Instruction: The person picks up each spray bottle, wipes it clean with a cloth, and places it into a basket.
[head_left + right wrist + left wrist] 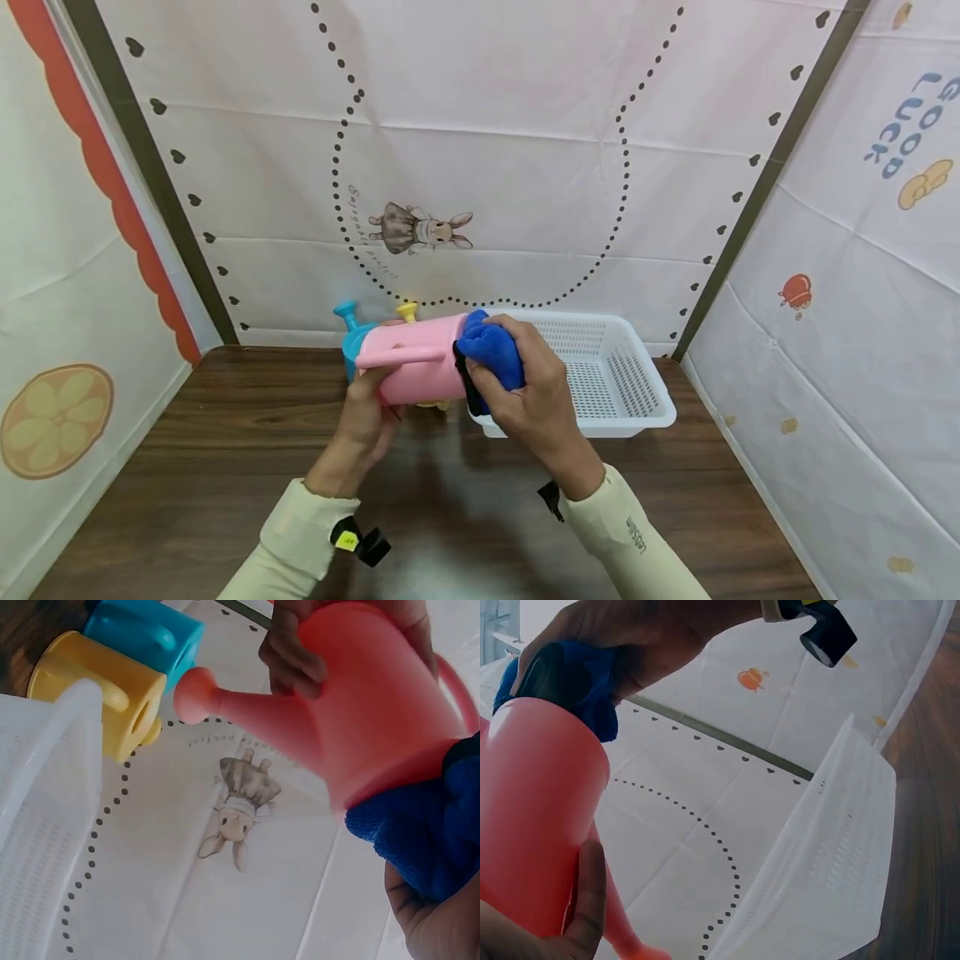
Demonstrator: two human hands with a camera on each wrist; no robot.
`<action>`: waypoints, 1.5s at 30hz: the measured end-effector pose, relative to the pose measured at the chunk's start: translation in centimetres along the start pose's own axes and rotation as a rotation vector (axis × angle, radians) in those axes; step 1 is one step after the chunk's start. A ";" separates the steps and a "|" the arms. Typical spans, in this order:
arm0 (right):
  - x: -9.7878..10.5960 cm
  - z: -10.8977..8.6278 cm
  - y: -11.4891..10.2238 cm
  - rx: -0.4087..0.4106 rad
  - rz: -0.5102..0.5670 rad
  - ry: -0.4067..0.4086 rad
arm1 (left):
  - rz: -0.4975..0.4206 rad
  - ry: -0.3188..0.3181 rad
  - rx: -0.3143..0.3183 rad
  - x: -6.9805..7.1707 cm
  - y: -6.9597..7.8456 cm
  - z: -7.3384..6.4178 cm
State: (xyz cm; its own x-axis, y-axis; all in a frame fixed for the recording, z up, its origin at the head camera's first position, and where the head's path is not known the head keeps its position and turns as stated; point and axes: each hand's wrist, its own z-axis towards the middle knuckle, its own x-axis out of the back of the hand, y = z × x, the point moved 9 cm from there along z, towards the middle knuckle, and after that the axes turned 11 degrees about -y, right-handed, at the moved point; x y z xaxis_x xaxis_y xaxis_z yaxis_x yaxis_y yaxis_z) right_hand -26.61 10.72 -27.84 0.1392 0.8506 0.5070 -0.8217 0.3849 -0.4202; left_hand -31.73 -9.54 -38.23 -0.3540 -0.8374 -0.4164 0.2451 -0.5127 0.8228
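A pink watering can (420, 358) is held on its side above the table. My left hand (367, 417) grips its left end, with fingers on the body beside the spout (262, 716). In the right wrist view the spout and its round head point away from the cloth end. My right hand (543, 400) holds a bunched blue cloth (491, 350) with a black edge, pressing it to the can's right end. The cloth covers most of that end. Behind the can, a blue watering can (146, 637) and a yellow watering can (97, 686) stand side by side.
A white perforated plastic basket (652, 387) stands on the dark wooden table (225, 467), right of the watering cans and partly behind my right hand. Printed white cloth walls (525, 192) enclose the back and both sides of the table.
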 end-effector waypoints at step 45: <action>2.7 -0.1 2.5 -0.191 -0.064 0.119 | 0.452 -0.038 -0.099 -0.4 2.0 -0.8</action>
State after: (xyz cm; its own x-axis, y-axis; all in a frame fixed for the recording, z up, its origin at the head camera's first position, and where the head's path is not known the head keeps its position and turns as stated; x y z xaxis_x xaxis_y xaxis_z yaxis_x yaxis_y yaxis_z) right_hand -28.24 14.02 -27.63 0.2614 0.8543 0.4493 -0.6915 0.4905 -0.5303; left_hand -30.36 -10.35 -36.69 -0.2244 -0.9745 -0.0079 0.4670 -0.1147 0.8768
